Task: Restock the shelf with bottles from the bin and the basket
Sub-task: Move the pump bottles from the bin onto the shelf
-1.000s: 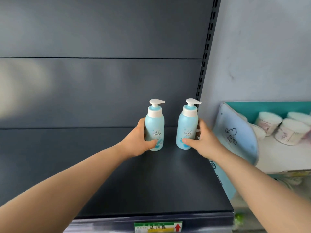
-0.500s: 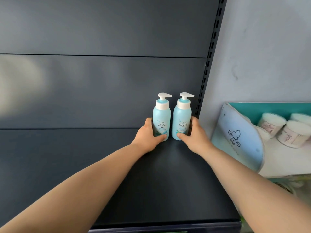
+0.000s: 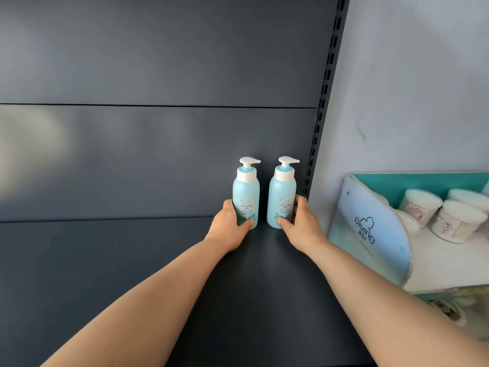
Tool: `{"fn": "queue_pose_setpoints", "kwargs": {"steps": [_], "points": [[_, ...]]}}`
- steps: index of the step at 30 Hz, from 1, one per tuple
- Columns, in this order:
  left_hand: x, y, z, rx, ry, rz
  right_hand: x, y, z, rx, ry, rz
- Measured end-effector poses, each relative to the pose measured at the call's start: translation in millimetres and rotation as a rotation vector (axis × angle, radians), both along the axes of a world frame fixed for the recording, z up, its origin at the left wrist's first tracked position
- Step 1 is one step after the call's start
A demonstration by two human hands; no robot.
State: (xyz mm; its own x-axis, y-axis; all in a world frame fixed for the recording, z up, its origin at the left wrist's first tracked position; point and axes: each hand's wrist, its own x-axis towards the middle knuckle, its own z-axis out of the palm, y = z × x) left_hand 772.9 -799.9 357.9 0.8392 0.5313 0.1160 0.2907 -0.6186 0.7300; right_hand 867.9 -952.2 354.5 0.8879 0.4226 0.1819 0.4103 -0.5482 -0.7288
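Two light blue pump bottles with white pump heads stand upright side by side at the back right corner of the dark shelf (image 3: 132, 260). My left hand (image 3: 229, 229) grips the lower part of the left bottle (image 3: 246, 193), thumb across its front. My right hand (image 3: 300, 226) grips the lower part of the right bottle (image 3: 281, 192), fingers wrapped round its right side. A small gap separates the two bottles. Neither the bin nor the basket is in view.
A slotted upright (image 3: 321, 115) bounds the shelf on the right, just beside the right bottle. Beyond it a smaller display shelf with a light blue side panel (image 3: 370, 226) holds several round white tubs (image 3: 457, 221). The dark back panel (image 3: 158, 160) rises behind the bottles.
Both hands have pushed the bottles further back to the rear of the shelf, and the two bottles now stand closer together, near the upright.
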Motion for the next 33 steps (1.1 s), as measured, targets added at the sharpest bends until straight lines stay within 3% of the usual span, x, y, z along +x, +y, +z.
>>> {"fn": "queue_pose_setpoints", "kwargs": {"steps": [10, 13, 16, 21, 25, 33], "points": [[-5, -14, 0, -0.009, -0.055, 0.082, -7, -11, 11, 0.023, 0.003, 0.006], [-16, -37, 21, 0.211, -0.278, 0.100, -15, -35, 30, -0.019, -0.172, -0.006], [-17, -73, 48, 0.471, -0.452, -0.023, -25, -70, 51, -0.066, -0.370, -0.023], [-5, -164, 67, 0.592, -0.540, -0.269, -34, -158, 63, -0.182, -0.559, -0.112], [7, -247, 55, 0.605, -0.509, -0.430, -42, -250, 52, -0.296, -0.555, -0.228], [13, -411, 0, 0.456, -0.345, -0.699, -74, -450, 5, -0.386, -0.339, -0.395]]}}
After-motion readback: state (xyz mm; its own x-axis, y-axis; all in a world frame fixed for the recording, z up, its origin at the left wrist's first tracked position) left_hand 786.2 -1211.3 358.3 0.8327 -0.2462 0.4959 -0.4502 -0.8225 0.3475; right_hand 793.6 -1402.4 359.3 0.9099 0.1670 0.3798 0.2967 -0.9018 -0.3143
